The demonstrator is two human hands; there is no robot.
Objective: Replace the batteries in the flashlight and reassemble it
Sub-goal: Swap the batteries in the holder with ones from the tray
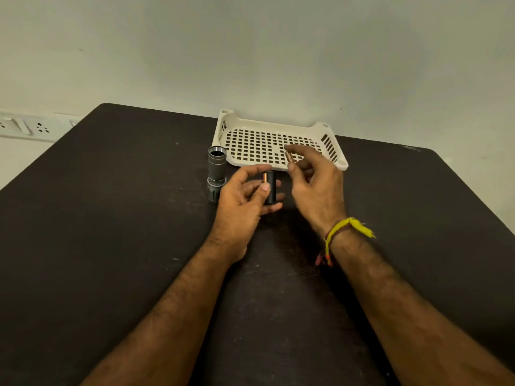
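Note:
The grey flashlight body (216,174) stands on its head on the dark table (111,218), its open threaded end facing up. My left hand (245,196) grips a black battery holder (271,190) just right of the flashlight, with the copper end of a battery (265,178) showing in it. My right hand (317,182) hovers to the right of the holder and pinches a small copper-topped battery (289,157) between thumb and forefinger, over the near edge of the tray.
A cream perforated plastic tray (223,126) lies at the back of the table against the wall, with nothing visible in it. A white socket strip (25,125) is on the wall at far left. A yellow thread band circles my right wrist.

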